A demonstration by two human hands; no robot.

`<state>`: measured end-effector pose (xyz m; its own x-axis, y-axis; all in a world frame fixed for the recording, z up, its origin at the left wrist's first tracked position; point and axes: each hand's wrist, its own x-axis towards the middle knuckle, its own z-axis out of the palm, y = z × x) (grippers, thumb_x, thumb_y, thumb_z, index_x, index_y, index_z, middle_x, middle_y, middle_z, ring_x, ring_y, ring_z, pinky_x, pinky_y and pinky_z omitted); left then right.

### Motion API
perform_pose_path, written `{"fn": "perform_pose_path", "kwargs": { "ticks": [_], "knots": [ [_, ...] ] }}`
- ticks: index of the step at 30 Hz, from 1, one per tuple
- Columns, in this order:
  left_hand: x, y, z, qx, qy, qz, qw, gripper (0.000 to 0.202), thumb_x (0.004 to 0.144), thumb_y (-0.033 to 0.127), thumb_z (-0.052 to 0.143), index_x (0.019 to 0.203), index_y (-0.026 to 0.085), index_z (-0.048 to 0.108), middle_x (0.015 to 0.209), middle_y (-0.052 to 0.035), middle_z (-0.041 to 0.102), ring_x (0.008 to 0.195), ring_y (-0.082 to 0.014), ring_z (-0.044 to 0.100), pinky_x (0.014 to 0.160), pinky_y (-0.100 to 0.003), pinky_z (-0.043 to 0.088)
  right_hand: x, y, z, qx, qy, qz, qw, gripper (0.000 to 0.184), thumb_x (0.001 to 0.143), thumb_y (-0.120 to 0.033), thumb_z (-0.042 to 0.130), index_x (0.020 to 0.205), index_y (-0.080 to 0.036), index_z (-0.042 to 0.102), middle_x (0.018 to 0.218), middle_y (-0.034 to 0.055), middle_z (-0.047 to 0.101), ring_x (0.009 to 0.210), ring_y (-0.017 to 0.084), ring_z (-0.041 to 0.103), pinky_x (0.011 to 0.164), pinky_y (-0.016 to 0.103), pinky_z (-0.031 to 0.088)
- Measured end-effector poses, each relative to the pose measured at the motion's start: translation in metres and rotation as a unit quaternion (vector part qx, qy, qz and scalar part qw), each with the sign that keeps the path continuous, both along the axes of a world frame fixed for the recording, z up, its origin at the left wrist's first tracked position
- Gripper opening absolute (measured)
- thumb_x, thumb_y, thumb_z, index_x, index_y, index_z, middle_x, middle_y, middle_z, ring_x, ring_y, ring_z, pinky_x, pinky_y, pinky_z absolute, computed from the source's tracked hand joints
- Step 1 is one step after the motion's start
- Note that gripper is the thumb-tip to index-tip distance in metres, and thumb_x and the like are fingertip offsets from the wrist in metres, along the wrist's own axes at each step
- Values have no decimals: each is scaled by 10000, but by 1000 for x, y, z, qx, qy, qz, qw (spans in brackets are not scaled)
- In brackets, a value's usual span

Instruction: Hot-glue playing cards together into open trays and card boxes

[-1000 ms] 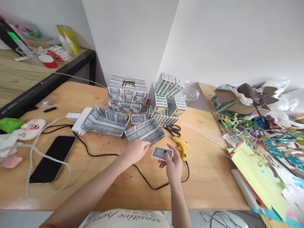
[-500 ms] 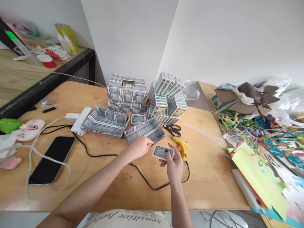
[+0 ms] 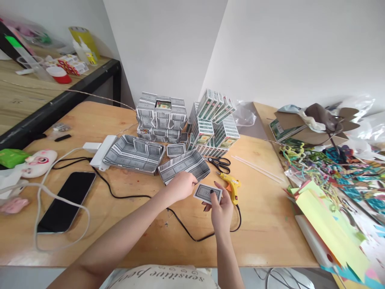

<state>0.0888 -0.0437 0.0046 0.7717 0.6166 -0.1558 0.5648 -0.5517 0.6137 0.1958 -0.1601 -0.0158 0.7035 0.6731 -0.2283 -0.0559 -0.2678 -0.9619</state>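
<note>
My left hand (image 3: 182,186) is closed at the near wall of a small open tray built from playing cards (image 3: 183,162). Its fingers pinch that rim, though the fingertips are partly hidden. In my right hand (image 3: 221,208) is a playing card (image 3: 206,193), patterned back up, with the thumb on top and fingers beneath. The card's left edge is close to my left fingertips. A larger card tray (image 3: 135,154) lies to the left. Behind the small tray is a stack of cards (image 3: 176,150). A yellow glue gun (image 3: 231,186) lies just beyond my right hand.
Black scissors (image 3: 221,163) lie above the glue gun. Card boxes (image 3: 203,132) and a card-covered block structure (image 3: 161,116) stand at the back. A black cable (image 3: 183,224) crosses the table near my forearms. A phone (image 3: 67,200) lies left; colourful craft scraps (image 3: 327,176) spread right.
Both hands keep almost the same pose. The view has shifted slightly, and my left hand is marginally farther right along the small tray's edge.
</note>
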Motion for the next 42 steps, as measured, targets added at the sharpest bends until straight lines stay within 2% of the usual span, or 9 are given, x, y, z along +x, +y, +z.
{"fn": "perform_pose_path", "kwargs": {
  "ticks": [5, 10, 15, 18, 22, 29, 34, 42],
  "knots": [
    [9, -4, -4, 36, 28, 6, 999, 254, 792, 218, 459, 648, 149, 657, 627, -124, 654, 593, -227, 598, 509, -292, 313, 1, 0, 1, -8, 1, -3, 1000, 494, 733, -405, 585, 1139, -131, 524, 534, -40, 591, 361, 121, 562, 315, 199, 425],
    [11, -3, -8, 29, 38, 7, 999, 198, 740, 138, 473, 643, 147, 646, 607, -119, 639, 581, -226, 593, 512, -292, 319, 2, 3, 2, -13, 9, 5, 1000, 483, 729, -361, 567, 1143, -116, 527, 512, -40, 580, 337, 109, 530, 314, 194, 415],
    [4, -2, -5, 11, 26, -6, 1000, 207, 740, 140, 473, 647, 161, 656, 594, -83, 644, 554, -184, 577, 491, -264, 302, 3, 9, 4, -45, -21, 2, 999, 470, 715, -278, 510, 1152, -106, 539, 457, -48, 555, 310, 117, 517, 312, 190, 399],
    [-1, -4, -3, -21, -6, -12, 1000, 225, 737, 113, 467, 718, 169, 684, 661, -70, 681, 590, -172, 596, 509, -247, 330, 2, 14, 8, -61, -37, -4, 997, 502, 714, -247, 483, 1193, -102, 519, 433, -56, 539, 287, 125, 507, 310, 199, 395],
    [-7, -7, -9, -67, -61, 4, 996, 297, 726, 90, 485, 889, 195, 711, 838, -63, 727, 753, -194, 646, 632, -244, 408, -5, 21, 13, -74, -84, -20, 993, 481, 718, -221, 473, 1185, -121, 531, 457, -46, 558, 323, 140, 546, 331, 204, 413],
    [-25, -8, -18, -92, -94, 14, 991, 419, 739, 129, 494, 1118, 226, 647, 1025, -46, 712, 898, -207, 653, 721, -261, 450, -17, 29, 10, -78, -149, -36, 985, 413, 746, -227, 455, 1136, -140, 558, 459, -41, 582, 384, 163, 604, 421, 229, 469],
    [-32, -14, -20, -82, -74, 18, 994, 481, 740, 149, 503, 1206, 235, 588, 1013, -52, 715, 818, -203, 662, 682, -267, 460, -22, 32, 8, -86, -167, -33, 982, 396, 753, -225, 447, 1127, -149, 552, 454, -43, 588, 446, 183, 643, 453, 236, 471],
    [-31, -16, -22, -62, -75, 32, 995, 422, 775, 154, 491, 1165, 257, 615, 954, -44, 727, 800, -198, 662, 641, -250, 454, -26, 38, 6, -107, -212, -29, 971, 384, 772, -243, 433, 1128, -156, 551, 481, -31, 607, 438, 186, 623, 490, 258, 447]
  ]
}}
